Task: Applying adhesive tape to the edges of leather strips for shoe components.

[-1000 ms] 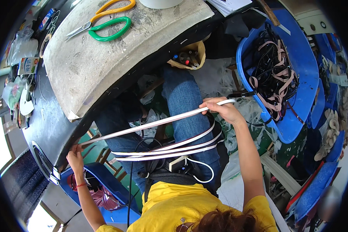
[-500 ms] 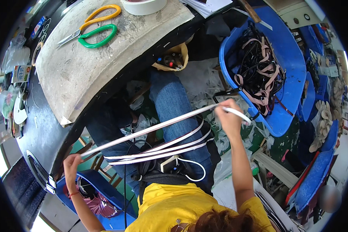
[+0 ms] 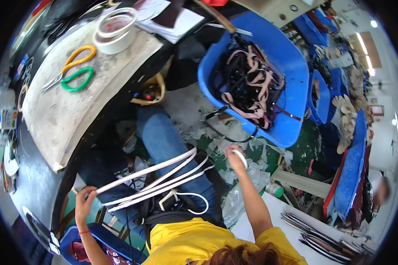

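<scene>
A long, narrow white strap (image 3: 146, 170) lies in several strands across both my jeans-clad legs (image 3: 160, 137). At the left, my left hand (image 3: 85, 204) pinches the topmost strand, which runs from its fingertips to the outer side of my right leg and bends back there. Beyond that leg, my right hand (image 3: 235, 159) is closed around a short curled white piece (image 3: 239, 158). Whether this piece joins the strands on my legs, I cannot tell. A pale block with a white cable (image 3: 201, 198) sits at my waist, just below the strands.
Scissors with orange and green handles (image 3: 77, 70) and white tape rolls (image 3: 115, 42) lie on the worktable board (image 3: 44, 119). A blue tub (image 3: 292, 79) holds tangled black and pink straps. A paper-lined bin (image 3: 161, 90) stands under the table. White scraps litter the green floor.
The strand formerly stretched between my hands now bends back at my right leg. My right hand has moved away from it with a white piece. The whole view has swung right.
</scene>
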### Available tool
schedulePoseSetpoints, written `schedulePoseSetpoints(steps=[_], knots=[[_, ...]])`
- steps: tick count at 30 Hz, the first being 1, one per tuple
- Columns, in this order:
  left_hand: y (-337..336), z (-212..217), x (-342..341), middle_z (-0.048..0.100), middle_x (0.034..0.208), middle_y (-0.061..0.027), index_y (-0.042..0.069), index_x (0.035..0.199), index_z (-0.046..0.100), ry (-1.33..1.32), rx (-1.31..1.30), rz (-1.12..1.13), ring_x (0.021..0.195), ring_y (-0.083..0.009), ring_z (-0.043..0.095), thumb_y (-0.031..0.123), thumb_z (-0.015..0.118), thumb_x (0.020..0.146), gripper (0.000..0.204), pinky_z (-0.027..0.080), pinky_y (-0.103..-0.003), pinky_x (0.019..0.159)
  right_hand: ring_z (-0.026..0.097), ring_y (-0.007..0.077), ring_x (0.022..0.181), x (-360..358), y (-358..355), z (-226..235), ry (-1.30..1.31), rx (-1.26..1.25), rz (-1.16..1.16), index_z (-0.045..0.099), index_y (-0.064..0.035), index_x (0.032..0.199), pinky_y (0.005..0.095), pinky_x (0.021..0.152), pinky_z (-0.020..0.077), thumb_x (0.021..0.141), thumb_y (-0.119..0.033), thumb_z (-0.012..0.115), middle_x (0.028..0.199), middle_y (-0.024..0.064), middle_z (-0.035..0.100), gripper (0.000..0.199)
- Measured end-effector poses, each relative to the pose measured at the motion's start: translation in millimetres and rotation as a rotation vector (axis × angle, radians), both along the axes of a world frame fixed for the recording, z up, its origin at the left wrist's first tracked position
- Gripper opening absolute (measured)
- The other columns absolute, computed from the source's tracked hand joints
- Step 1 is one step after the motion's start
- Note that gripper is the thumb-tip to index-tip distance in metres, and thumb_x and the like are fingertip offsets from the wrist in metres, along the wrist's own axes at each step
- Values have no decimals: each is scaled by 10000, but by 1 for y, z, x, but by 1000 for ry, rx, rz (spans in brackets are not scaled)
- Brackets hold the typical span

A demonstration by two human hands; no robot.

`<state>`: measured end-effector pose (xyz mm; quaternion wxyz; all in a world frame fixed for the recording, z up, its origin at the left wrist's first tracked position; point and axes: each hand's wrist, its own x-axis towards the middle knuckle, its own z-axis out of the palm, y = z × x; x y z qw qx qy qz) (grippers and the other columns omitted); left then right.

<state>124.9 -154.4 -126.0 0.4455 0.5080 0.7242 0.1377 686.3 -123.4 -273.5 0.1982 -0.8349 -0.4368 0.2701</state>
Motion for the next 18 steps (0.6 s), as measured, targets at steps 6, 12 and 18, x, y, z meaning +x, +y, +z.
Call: schedulePoseSetpoints(steps=[6,12,18], knots=[[1,2,13,595,774,-53,-29,953,614,70,104,-45,710,-103,526,78,628,803,185,394,-249,576,642,325,755,-75,24,102,217,248,170,551,-49,1001,374,668,499,797,-151,686,865,149,652,265],[-10,12,21,612,756,-71,-23,996,607,124,184,-23,721,-138,580,28,669,749,260,459,-275,666,616,311,939,-111,46,96,494,188,542,560,-37,1015,364,800,490,826,-92,631,994,148,624,210],[-7,10,55,564,1005,-152,43,987,637,361,436,-147,961,-352,523,147,730,715,306,427,-402,840,609,353,842,-106,64,100,270,291,657,560,-23,981,401,741,493,833,-35,585,906,169,620,150]])
